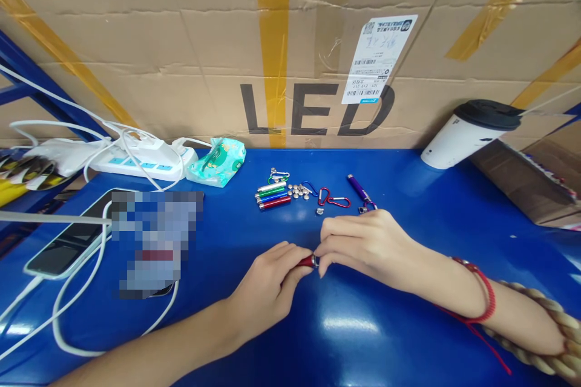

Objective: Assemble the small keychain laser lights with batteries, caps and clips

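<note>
My left hand (270, 284) is closed around a slim red metal tube (307, 261), which looks like a keychain flashlight. Only its silver-tipped end shows past my fingers. At that end, the thumb and fingers of my right hand (363, 248) are pinched together; any small part between them is hidden. Beyond my hands lie a row of similar tubes in silver, green, blue and red (275, 202). Beside them are several small silver button cells (297, 191), a blue carabiner (309, 187) and red carabiners (339, 201). A purple tube (358, 188) with a ring lies just past my right hand.
A large cardboard box (200, 60) walls off the back of the blue table (385, 338). On the left are a power strip (131, 160), white cables, a phone (77, 242), a blurred-out item (157, 242) and a tissue pack (220, 160). A lidded cup (463, 139) stands right, near an open carton (521, 187).
</note>
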The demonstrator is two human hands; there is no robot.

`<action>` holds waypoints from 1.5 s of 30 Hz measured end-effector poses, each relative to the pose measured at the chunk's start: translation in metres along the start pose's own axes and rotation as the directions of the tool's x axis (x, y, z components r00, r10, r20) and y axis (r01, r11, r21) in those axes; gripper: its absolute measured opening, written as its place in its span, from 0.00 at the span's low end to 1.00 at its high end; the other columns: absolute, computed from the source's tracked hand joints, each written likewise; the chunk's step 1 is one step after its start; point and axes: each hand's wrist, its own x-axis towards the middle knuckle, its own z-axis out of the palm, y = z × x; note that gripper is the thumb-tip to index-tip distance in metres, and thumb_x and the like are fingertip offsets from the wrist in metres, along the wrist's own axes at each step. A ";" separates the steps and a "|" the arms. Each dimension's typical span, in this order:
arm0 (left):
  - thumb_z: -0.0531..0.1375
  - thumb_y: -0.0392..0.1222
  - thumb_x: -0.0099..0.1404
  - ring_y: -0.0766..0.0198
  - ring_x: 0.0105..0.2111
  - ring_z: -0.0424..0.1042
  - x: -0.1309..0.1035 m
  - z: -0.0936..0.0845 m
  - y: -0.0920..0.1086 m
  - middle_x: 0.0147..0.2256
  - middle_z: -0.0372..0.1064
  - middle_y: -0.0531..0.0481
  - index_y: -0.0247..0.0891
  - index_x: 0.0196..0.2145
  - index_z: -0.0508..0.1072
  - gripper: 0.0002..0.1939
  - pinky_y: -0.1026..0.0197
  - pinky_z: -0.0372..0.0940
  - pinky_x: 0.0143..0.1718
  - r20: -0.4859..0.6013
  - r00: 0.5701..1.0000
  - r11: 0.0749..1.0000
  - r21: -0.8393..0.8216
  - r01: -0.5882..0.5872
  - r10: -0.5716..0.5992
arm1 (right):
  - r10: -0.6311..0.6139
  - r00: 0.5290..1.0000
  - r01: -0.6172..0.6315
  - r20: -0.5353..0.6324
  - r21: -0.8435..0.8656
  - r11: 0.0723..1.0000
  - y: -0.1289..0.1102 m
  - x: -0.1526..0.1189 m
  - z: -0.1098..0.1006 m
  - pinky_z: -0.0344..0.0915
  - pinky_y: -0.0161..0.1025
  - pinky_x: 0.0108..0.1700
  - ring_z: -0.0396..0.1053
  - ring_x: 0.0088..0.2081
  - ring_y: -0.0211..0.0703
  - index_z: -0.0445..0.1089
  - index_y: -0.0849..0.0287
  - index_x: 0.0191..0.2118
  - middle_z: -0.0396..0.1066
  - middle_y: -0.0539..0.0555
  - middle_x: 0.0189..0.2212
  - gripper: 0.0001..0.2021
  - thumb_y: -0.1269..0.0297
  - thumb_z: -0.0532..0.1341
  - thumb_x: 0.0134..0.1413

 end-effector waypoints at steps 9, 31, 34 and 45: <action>0.50 0.33 0.66 0.67 0.24 0.63 0.001 0.000 0.001 0.26 0.67 0.52 0.36 0.33 0.68 0.08 0.66 0.59 0.27 -0.011 0.997 0.994 -0.087 0.070 -0.071 | -0.065 0.998 0.065 0.001 -0.036 0.997 0.005 0.003 -0.002 0.49 0.32 0.21 0.61 0.22 0.28 0.70 0.59 0.30 0.67 0.46 0.26 0.17 0.63 0.49 0.64; 0.48 0.34 0.68 0.65 0.25 0.61 0.003 -0.001 0.001 0.25 0.65 0.51 0.36 0.32 0.67 0.10 0.65 0.59 0.28 -0.034 0.999 0.999 -0.034 0.017 -0.018 | 0.073 0.988 -0.065 0.140 -0.061 0.996 -0.010 0.002 0.018 0.49 0.35 0.23 0.59 0.21 0.35 0.63 0.61 0.25 0.62 0.49 0.21 0.22 0.65 0.41 0.66; 0.50 0.33 0.67 0.65 0.25 0.62 0.003 -0.001 0.000 0.25 0.66 0.51 0.36 0.31 0.68 0.10 0.64 0.60 0.29 -0.050 0.998 0.999 -0.012 0.035 -0.035 | 0.251 0.946 -0.273 0.204 0.089 0.958 -0.016 0.004 0.020 0.50 0.32 0.24 0.57 0.20 0.32 0.63 0.61 0.24 0.62 0.48 0.19 0.22 0.65 0.40 0.66; 0.52 0.35 0.66 0.62 0.38 0.70 0.000 0.001 0.001 0.38 0.72 0.49 0.39 0.42 0.66 0.07 0.62 0.64 0.39 -0.007 0.977 0.960 -0.191 0.207 -0.212 | 0.381 0.868 -0.469 0.318 0.276 0.839 -0.015 0.011 0.006 0.53 0.31 0.26 0.60 0.20 0.30 0.61 0.61 0.19 0.63 0.46 0.17 0.25 0.59 0.43 0.66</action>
